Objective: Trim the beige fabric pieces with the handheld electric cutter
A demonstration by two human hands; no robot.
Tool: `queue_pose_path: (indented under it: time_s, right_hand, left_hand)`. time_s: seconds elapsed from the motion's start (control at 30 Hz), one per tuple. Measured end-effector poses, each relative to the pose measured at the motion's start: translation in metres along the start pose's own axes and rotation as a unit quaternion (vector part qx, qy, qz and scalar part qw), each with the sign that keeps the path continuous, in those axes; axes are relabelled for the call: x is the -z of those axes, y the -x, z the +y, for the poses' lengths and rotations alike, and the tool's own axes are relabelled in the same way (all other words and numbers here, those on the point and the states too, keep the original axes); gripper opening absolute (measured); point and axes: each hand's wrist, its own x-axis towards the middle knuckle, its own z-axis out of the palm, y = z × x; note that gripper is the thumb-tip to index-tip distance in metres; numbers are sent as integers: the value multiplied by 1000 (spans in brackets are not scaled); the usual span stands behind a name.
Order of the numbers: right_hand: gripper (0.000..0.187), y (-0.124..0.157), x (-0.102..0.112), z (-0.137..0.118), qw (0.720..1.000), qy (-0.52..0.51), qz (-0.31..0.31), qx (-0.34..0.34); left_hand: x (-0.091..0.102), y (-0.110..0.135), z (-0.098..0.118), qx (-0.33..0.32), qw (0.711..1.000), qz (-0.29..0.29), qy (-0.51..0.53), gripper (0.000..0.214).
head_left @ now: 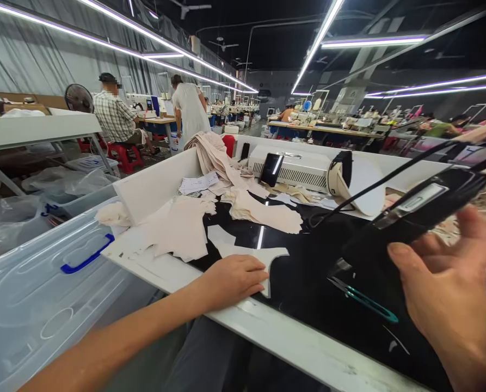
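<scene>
My left hand [237, 277] lies flat with its fingers together on a white cut fabric piece [253, 253], near the front edge of a black glossy work surface [300, 283]. At the right, my right hand [450, 272] is raised beside a black machine head [414, 209], thumb and fingers apart. Whether its fingertips touch the machine I cannot tell. Below the machine head lies a slim teal-handled tool [369, 305], perhaps thread snips. Stacks of pale pink cut fabric [263, 212] lie behind my left hand, and more pale fabric pieces [181, 228] rest at the left.
Against a white vented housing [295, 169] leans a phone [272, 169]. A cable [373, 182] runs to the machine head. At the left stands a clear plastic bin lid [30, 305] with a blue handle [87, 256]. Two people work beyond, one seated [114, 114], one standing [190, 106].
</scene>
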Motion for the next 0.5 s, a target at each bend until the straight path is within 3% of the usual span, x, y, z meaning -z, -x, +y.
queue_pose_path:
  time_s: [0.07, 0.17, 0.4, 0.5]
  right_hand:
    - [96, -5, -25, -13, 995, -93, -8, -45]
    - [68, -3, -48, -28, 993, -102, 18, -49]
    - [74, 7, -60, -34, 990, -135, -37, -29]
    - [70, 7, -69, -42, 991, -131, 4, -16]
  left_hand:
    - [1, 1, -1, 5, 1000, -8, 12, 31]
    - [2, 2, -1, 11, 1000, -16, 18, 34]
    - [11, -1, 2, -44, 999, 12, -19, 23]
    - [14, -9, 5, -87, 996, 2, -38, 18]
